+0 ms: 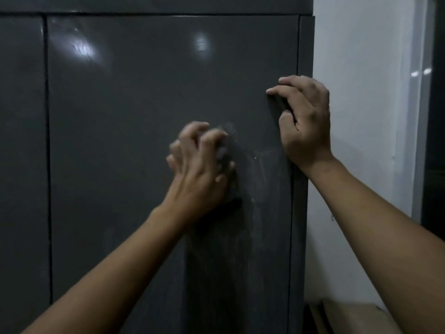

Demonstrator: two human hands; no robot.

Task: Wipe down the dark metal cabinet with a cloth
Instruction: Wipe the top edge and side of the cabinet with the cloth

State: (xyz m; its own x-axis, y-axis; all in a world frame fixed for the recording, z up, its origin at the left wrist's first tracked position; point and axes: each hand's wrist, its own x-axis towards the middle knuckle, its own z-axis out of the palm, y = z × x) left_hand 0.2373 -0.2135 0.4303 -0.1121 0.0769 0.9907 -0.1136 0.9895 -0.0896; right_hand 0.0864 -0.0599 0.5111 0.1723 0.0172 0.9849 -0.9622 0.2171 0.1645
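Cabinet (pixel 144 116) door mid-wipe. Left hand (pixel 199 165), blurred, its fingers bunched round a dark cloth (pixel 225 153) at centre-right; dull streaks (pixel 240 237) below. Right hand (pixel 305 116) braces the right edge, gripping nothing. Most of the panel likely remains.

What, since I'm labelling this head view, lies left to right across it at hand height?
Left cabinet door → seam between doors → right cabinet door → left hand gripping the blurred cloth → right hand resting at that door's right edge → white wall → dark frame.
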